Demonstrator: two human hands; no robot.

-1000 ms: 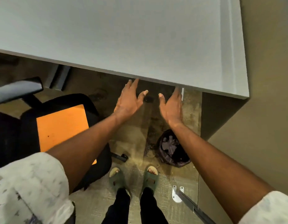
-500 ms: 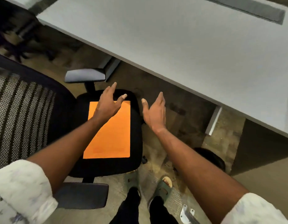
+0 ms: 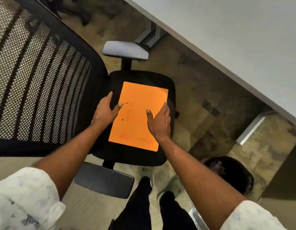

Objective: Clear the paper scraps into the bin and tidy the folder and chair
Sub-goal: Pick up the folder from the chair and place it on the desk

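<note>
In the head view, an orange folder (image 3: 138, 114) lies flat on the black seat of an office chair (image 3: 144, 77); this folder is the landmark for all the rest. The left hand (image 3: 104, 112) is at the left long edge of the folder, its grip wide open with the fingers spread, and it holds nothing. Its thumb tip reaches just onto the orange surface near two small dark holes, while the other fingers lie over the black seat beside the folder. The right hand (image 3: 159, 123) is over the right long edge of the folder, also with an open grip and nothing in it; the palm faces toward the left hand. If the hands really touch the folder, I cannot tell.

Left of the folder stands the mesh backrest (image 3: 36, 80) of the chair. Beyond the folder is one grey armrest (image 3: 125, 50), and nearer to the person than the folder is the other armrest (image 3: 104, 180). Right of the folder and near the person's feet, a dark lined bin (image 3: 230, 171) stands on the floor. Far beyond the folder, to the right, runs the grey counter (image 3: 235, 30).
</note>
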